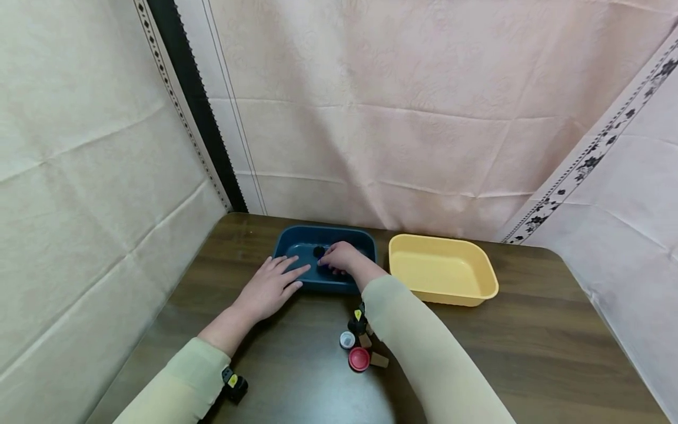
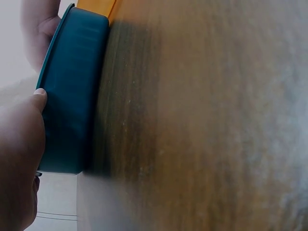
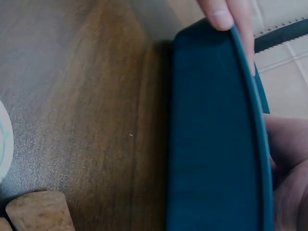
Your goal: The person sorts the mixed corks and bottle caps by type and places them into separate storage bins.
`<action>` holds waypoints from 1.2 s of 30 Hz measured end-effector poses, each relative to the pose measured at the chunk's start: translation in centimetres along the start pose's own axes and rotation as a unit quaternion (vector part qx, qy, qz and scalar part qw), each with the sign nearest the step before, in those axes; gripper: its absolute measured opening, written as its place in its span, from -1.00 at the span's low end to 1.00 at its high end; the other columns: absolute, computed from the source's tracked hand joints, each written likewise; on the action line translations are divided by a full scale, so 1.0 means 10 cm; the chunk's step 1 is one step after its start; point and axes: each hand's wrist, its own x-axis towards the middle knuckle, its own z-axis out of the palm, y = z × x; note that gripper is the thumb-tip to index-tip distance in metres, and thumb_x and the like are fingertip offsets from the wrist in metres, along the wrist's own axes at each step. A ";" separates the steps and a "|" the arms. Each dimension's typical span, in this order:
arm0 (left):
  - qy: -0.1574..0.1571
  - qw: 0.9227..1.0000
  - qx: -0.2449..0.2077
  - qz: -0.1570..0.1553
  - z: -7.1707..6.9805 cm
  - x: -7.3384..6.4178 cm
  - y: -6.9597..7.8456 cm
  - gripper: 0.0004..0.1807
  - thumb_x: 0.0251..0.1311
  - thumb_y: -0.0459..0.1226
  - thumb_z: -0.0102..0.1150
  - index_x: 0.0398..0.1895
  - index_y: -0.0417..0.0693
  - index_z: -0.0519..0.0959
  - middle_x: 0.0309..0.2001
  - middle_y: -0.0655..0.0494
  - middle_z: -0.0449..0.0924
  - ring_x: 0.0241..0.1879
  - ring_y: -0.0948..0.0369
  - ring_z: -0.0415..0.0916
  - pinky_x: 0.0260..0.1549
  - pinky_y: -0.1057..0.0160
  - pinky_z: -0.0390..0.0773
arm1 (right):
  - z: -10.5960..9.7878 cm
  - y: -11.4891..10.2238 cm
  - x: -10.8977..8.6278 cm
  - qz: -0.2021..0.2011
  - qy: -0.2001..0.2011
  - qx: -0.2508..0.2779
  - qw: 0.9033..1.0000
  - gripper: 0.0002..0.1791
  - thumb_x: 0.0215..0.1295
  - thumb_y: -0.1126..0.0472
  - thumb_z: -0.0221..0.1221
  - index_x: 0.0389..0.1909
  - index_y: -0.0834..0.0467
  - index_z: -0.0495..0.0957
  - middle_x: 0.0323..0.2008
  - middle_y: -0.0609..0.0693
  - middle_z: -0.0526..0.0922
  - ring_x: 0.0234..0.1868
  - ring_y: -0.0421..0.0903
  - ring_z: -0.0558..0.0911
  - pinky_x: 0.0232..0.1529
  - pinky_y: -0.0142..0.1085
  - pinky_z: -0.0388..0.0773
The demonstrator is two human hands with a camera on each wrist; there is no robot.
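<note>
My left hand [image 1: 269, 288] lies with fingers spread over the front left corner of a dark blue plastic tub [image 1: 323, 285]. In the left wrist view, its thumb [image 2: 40, 96] touches the tub's rim. My right hand [image 1: 344, 257] reaches down inside the tub, fingertips drawn together. They pinch a small purple-blue thing [image 1: 322, 261], mostly hidden, its kind unclear. Just beyond the fingertips, a dark round thing [image 1: 319, 252] lies in the tub. The right wrist view shows the tub's outer wall [image 3: 211, 134], with much of the right hand hidden behind it.
A yellow tub [image 1: 445, 268] stands to the right of the blue one. Nearer on the wooden table [image 1: 302, 365] are a red cap [image 1: 359, 359], a white cap [image 1: 346, 340] and cork stoppers [image 1: 379, 360], close to the right forearm. Cloth [image 1: 371, 147] hangs behind and at both sides.
</note>
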 end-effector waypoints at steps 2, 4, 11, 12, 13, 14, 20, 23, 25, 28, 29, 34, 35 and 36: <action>0.001 1.000 0.002 0.002 0.00 0.01 0.01 -0.46 0.50 0.13 -0.19 0.51 0.43 0.21 0.52 0.08 0.14 0.50 -0.03 0.02 0.45 -0.18 -0.09 | 0.02 0.00 0.03 0.005 0.011 -0.022 1.000 -0.75 0.33 0.00 0.29 -0.16 0.09 0.63 -0.30 0.03 0.64 -0.36 -0.05 0.62 -0.33 -0.25 0.54; 0.002 1.000 0.003 0.003 0.00 0.02 0.01 -0.46 0.50 0.13 -0.19 0.51 0.44 0.20 0.52 0.08 0.14 0.50 -0.03 0.02 0.45 -0.18 -0.09 | 0.03 0.01 0.05 0.006 0.016 -0.038 0.999 -0.75 0.32 0.00 0.30 -0.16 0.09 0.63 -0.32 0.01 0.63 -0.35 -0.05 0.62 -0.31 -0.23 0.55; 0.003 1.000 -0.002 0.006 -0.03 0.02 0.03 -0.46 0.51 0.12 -0.19 0.51 0.43 0.21 0.52 0.08 0.14 0.49 -0.03 0.02 0.44 -0.19 -0.08 | 0.07 0.00 0.07 -0.013 0.027 -0.076 0.997 -0.75 0.30 -0.01 0.31 -0.19 0.09 0.65 -0.34 0.01 0.63 -0.37 -0.06 0.61 -0.28 -0.21 0.57; 0.003 1.000 -0.002 0.006 -0.03 0.02 0.03 -0.46 0.51 0.12 -0.19 0.51 0.43 0.21 0.52 0.08 0.14 0.49 -0.03 0.02 0.44 -0.19 -0.08 | 0.08 0.00 0.06 -0.015 0.028 -0.079 0.996 -0.74 0.30 -0.01 0.31 -0.18 0.10 0.65 -0.33 0.01 0.62 -0.37 -0.06 0.61 -0.27 -0.21 0.57; 0.003 1.000 -0.001 0.006 -0.03 0.02 0.03 -0.46 0.51 0.11 -0.19 0.51 0.43 0.21 0.52 0.08 0.14 0.49 -0.03 0.02 0.44 -0.19 -0.08 | 0.09 -0.01 0.06 -0.015 0.028 -0.080 0.996 -0.74 0.30 -0.01 0.31 -0.16 0.09 0.64 -0.33 0.01 0.62 -0.37 -0.06 0.61 -0.26 -0.21 0.57; 0.003 1.000 -0.001 0.006 -0.02 0.02 0.03 -0.47 0.51 0.11 -0.19 0.51 0.43 0.21 0.52 0.08 0.14 0.49 -0.03 0.02 0.44 -0.19 -0.08 | 0.09 -0.01 0.06 -0.015 0.029 -0.081 0.996 -0.73 0.30 -0.01 0.31 -0.14 0.09 0.64 -0.32 0.00 0.62 -0.37 -0.07 0.61 -0.25 -0.21 0.57; 0.015 1.000 0.002 0.017 -0.01 0.02 0.03 -0.48 0.51 0.09 -0.16 0.50 0.41 0.23 0.51 0.06 0.17 0.48 -0.04 0.04 0.44 -0.19 -0.06 | 0.11 -0.03 0.04 -0.010 0.030 -0.087 0.996 -0.69 0.30 -0.02 0.32 -0.07 0.08 0.63 -0.27 -0.01 0.61 -0.31 -0.07 0.60 -0.18 -0.21 0.58; 0.025 0.999 0.003 0.024 0.00 0.02 0.03 -0.48 0.52 0.07 -0.15 0.49 0.38 0.26 0.50 0.04 0.19 0.47 -0.05 0.07 0.43 -0.20 -0.04 | 0.12 -0.03 0.02 -0.015 0.035 -0.088 0.995 -0.65 0.30 -0.02 0.31 -0.01 0.10 0.61 -0.19 -0.01 0.60 -0.22 -0.06 0.58 -0.08 -0.17 0.57; 0.026 0.999 0.005 0.024 0.00 0.02 0.03 -0.48 0.52 0.07 -0.16 0.49 0.39 0.26 0.49 0.05 0.20 0.47 -0.05 0.07 0.44 -0.19 -0.04 | 0.12 -0.03 0.00 -0.019 0.040 -0.090 0.995 -0.62 0.30 -0.03 0.31 0.02 0.10 0.60 -0.14 -0.01 0.60 -0.16 -0.06 0.55 -0.01 -0.14 0.57; 0.025 0.999 0.006 0.023 0.01 0.02 0.02 -0.48 0.51 0.08 -0.16 0.49 0.39 0.26 0.49 0.05 0.20 0.47 -0.06 0.07 0.43 -0.20 -0.04 | 0.12 -0.01 -0.02 -0.025 0.046 -0.084 0.995 -0.61 0.30 -0.03 0.31 0.03 0.11 0.60 -0.08 0.00 0.60 -0.12 -0.04 0.54 0.05 -0.11 0.56; 0.022 1.000 0.006 0.021 0.01 0.02 0.02 -0.48 0.51 0.08 -0.16 0.49 0.39 0.26 0.50 0.05 0.19 0.47 -0.06 0.06 0.44 -0.20 -0.05 | 0.12 -0.01 -0.02 -0.028 0.050 -0.083 0.995 -0.61 0.29 -0.03 0.31 0.03 0.11 0.59 -0.08 0.00 0.60 -0.12 -0.05 0.54 0.06 -0.11 0.56; 0.009 1.000 0.002 0.009 0.01 0.02 0.01 -0.47 0.51 0.10 -0.18 0.50 0.40 0.23 0.51 0.08 0.16 0.49 -0.04 0.03 0.45 -0.19 -0.09 | 0.08 0.02 -0.04 -0.031 0.061 -0.055 0.996 -0.59 0.28 -0.04 0.32 0.02 0.11 0.59 -0.12 0.00 0.62 -0.21 -0.06 0.59 -0.05 -0.14 0.60; 0.007 1.000 0.001 0.007 0.01 0.02 0.00 -0.47 0.51 0.10 -0.17 0.50 0.40 0.23 0.51 0.08 0.16 0.49 -0.04 0.03 0.45 -0.19 -0.09 | 0.07 0.02 -0.05 -0.030 0.061 -0.049 0.996 -0.59 0.28 -0.05 0.32 0.02 0.11 0.58 -0.13 0.00 0.61 -0.23 -0.06 0.60 -0.09 -0.15 0.61; 0.007 1.000 0.000 0.006 0.01 0.01 0.00 -0.47 0.51 0.10 -0.17 0.50 0.40 0.24 0.51 0.07 0.17 0.49 -0.05 0.03 0.45 -0.19 -0.09 | 0.05 0.02 -0.06 -0.029 0.060 -0.042 0.997 -0.59 0.29 -0.05 0.31 0.03 0.11 0.58 -0.14 0.00 0.61 -0.25 -0.06 0.60 -0.12 -0.16 0.61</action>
